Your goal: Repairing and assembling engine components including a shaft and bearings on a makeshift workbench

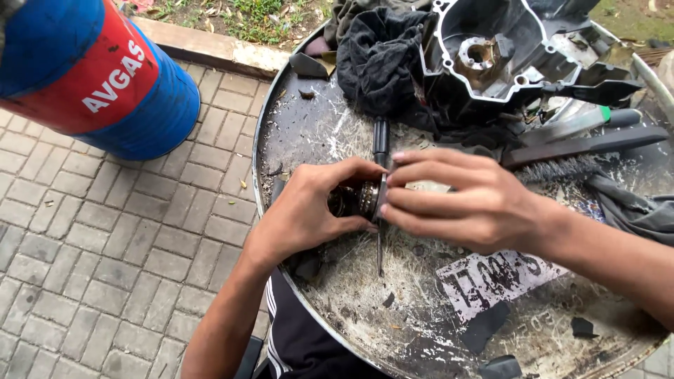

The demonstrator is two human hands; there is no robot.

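Observation:
My left hand (309, 210) grips a small round metal gear part (357, 199) from the left, thumb over its top. My right hand (467, 203) closes on the same part from the right, fingertips pressed against a thin flat ring at its end. Both hands hover just above a round, scratched dark metal work surface (365, 309). A screwdriver (380, 144) with a black handle lies on that surface under the hands, its thin shaft pointing toward me.
A grey metal engine casing (491, 49) sits at the back on black cloth (379, 56). A wire brush (562, 168), a flat dark bar (590, 144) and a green-tipped tool lie at right. A blue and red gas cylinder (91, 70) stands on brick paving at left.

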